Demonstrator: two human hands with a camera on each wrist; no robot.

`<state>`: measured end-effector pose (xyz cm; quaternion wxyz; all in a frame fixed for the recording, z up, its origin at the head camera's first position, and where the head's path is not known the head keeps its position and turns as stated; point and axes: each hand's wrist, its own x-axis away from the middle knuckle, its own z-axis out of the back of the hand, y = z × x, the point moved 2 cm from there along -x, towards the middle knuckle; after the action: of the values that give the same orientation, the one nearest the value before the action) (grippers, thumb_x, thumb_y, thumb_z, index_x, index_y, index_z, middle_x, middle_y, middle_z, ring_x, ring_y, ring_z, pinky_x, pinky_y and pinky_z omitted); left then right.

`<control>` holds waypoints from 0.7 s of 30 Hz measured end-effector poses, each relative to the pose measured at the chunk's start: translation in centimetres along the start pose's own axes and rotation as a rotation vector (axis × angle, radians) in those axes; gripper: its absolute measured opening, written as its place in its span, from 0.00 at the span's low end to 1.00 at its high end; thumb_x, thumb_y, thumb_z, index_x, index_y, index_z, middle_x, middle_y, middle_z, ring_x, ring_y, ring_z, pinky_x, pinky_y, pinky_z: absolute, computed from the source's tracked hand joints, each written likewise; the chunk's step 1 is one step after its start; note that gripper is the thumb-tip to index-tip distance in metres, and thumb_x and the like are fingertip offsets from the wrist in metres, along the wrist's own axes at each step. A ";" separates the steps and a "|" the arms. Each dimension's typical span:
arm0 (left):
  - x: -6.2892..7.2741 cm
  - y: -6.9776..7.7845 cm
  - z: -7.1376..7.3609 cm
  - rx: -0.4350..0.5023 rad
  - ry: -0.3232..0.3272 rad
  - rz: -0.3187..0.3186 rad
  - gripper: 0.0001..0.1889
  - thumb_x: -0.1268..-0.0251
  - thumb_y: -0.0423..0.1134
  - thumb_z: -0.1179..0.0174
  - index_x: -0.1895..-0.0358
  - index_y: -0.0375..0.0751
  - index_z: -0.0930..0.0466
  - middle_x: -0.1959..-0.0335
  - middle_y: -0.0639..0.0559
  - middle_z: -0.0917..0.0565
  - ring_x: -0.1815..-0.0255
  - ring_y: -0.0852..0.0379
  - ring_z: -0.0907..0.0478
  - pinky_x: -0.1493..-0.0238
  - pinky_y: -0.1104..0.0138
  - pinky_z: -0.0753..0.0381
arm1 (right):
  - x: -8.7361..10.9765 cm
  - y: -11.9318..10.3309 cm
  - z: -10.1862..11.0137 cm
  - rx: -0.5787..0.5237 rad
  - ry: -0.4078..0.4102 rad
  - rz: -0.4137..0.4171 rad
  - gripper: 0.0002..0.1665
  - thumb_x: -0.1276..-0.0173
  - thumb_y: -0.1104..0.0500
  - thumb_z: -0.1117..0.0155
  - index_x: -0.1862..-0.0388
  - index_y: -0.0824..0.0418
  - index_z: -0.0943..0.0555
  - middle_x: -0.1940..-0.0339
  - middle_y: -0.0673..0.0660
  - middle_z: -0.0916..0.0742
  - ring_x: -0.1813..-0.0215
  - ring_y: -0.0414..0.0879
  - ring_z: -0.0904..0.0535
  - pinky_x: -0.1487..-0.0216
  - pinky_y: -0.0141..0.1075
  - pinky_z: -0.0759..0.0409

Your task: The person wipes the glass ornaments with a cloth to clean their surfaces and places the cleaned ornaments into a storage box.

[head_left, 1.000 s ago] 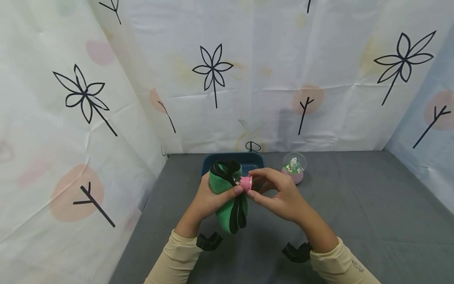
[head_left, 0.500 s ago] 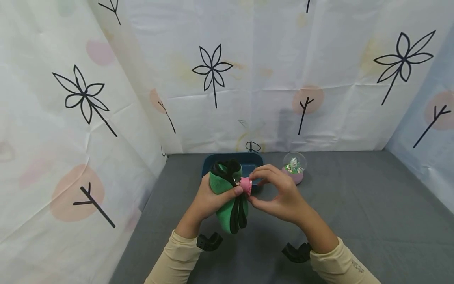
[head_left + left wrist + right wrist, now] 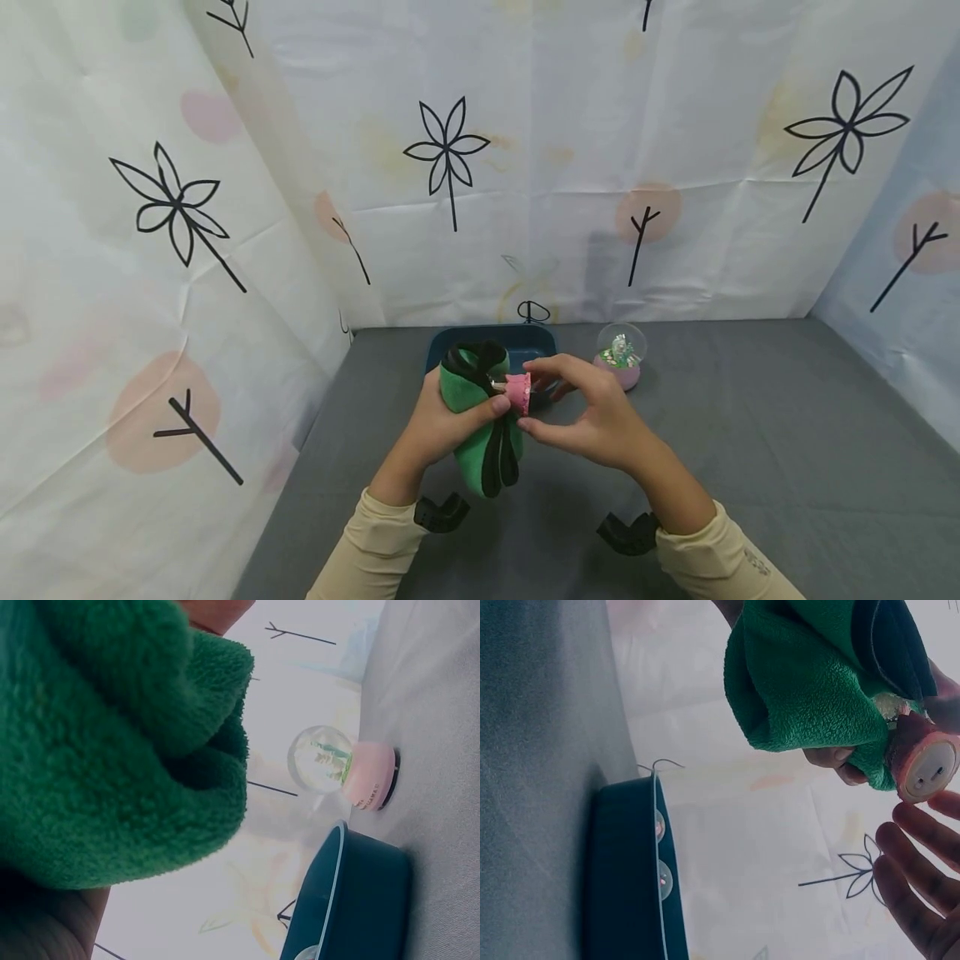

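My left hand (image 3: pixel 442 421) grips a green cloth with black edging (image 3: pixel 472 454). The cloth wraps around a small snow globe with a pink base (image 3: pixel 517 393), and my left thumb presses at that base. Most of its clear part is hidden by the cloth. In the right wrist view the white round underside of the globe's base (image 3: pixel 930 771) faces the camera. My right hand (image 3: pixel 588 412) is at the base, fingertips spread around its rim. The right fingers (image 3: pixel 911 859) look fairly straight there; whether one touches the base is hard to tell.
A dark blue bin (image 3: pixel 367 900) stands behind the hands, with clear globes (image 3: pixel 664 879) inside. To its right on the grey table (image 3: pixel 750 433) stands another pink-based snow globe (image 3: pixel 618 358). Patterned curtains (image 3: pixel 562 208) enclose the back and sides.
The right fingertips have shifted around the pink base and opened slightly from it. The base looks a little turned, and more of the clear part shows beside the cloth. The left hand barely moved.
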<state>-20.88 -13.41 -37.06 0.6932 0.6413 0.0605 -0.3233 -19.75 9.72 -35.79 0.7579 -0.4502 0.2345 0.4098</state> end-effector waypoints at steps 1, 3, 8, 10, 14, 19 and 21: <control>0.0 0.0 0.0 0.002 0.005 -0.002 0.22 0.32 0.43 0.25 0.41 0.39 0.19 0.53 0.38 0.11 0.56 0.53 0.09 0.51 0.57 0.07 | 0.0 0.0 0.0 0.005 -0.004 -0.004 0.38 0.47 0.66 0.14 0.36 0.59 0.18 0.48 0.54 0.10 0.54 0.47 0.12 0.59 0.40 0.09; 0.0 0.0 0.0 0.007 0.009 -0.003 0.22 0.32 0.42 0.25 0.40 0.39 0.19 0.53 0.38 0.10 0.55 0.54 0.09 0.51 0.57 0.08 | 0.0 0.0 0.0 0.020 -0.013 -0.006 0.42 0.48 0.67 0.13 0.33 0.59 0.19 0.46 0.54 0.10 0.51 0.47 0.12 0.58 0.40 0.09; -0.1 0.0 0.0 0.007 0.004 -0.001 0.22 0.32 0.43 0.25 0.40 0.39 0.19 0.53 0.38 0.11 0.55 0.54 0.09 0.51 0.57 0.08 | 0.0 0.1 -0.1 0.041 -0.024 0.000 0.38 0.47 0.69 0.15 0.36 0.60 0.18 0.45 0.54 0.10 0.54 0.43 0.12 0.57 0.39 0.09; -0.1 0.0 0.0 0.009 -0.002 -0.005 0.22 0.32 0.43 0.26 0.40 0.39 0.19 0.53 0.38 0.11 0.56 0.54 0.09 0.52 0.57 0.08 | 0.0 0.1 0.0 0.034 -0.026 0.006 0.36 0.47 0.68 0.15 0.38 0.62 0.17 0.46 0.54 0.10 0.55 0.42 0.12 0.58 0.41 0.09; -0.1 -0.1 0.0 0.019 -0.008 -0.016 0.21 0.30 0.44 0.26 0.41 0.38 0.18 0.53 0.37 0.11 0.57 0.55 0.09 0.53 0.57 0.07 | 0.0 -0.1 0.1 0.017 -0.026 0.011 0.35 0.47 0.68 0.15 0.39 0.62 0.17 0.47 0.54 0.11 0.55 0.42 0.12 0.60 0.41 0.09; -0.1 -0.1 0.0 0.001 -0.004 -0.024 0.20 0.30 0.47 0.27 0.45 0.39 0.18 0.57 0.44 0.13 0.61 0.58 0.12 0.57 0.60 0.08 | -0.1 -0.3 0.3 -0.009 -0.012 0.027 0.35 0.44 0.69 0.17 0.38 0.61 0.19 0.48 0.54 0.12 0.52 0.43 0.14 0.58 0.39 0.10; 0.0 -0.1 0.1 -0.003 -0.002 -0.024 0.20 0.30 0.47 0.27 0.46 0.38 0.18 0.58 0.47 0.13 0.62 0.59 0.13 0.58 0.61 0.08 | -0.2 -0.3 0.5 -0.020 -0.001 0.032 0.35 0.43 0.70 0.19 0.37 0.61 0.21 0.47 0.55 0.12 0.49 0.43 0.16 0.56 0.37 0.11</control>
<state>-20.98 -13.47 -37.10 0.6905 0.6391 0.0680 -0.3319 -19.60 9.98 -35.28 0.7468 -0.4537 0.2373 0.4244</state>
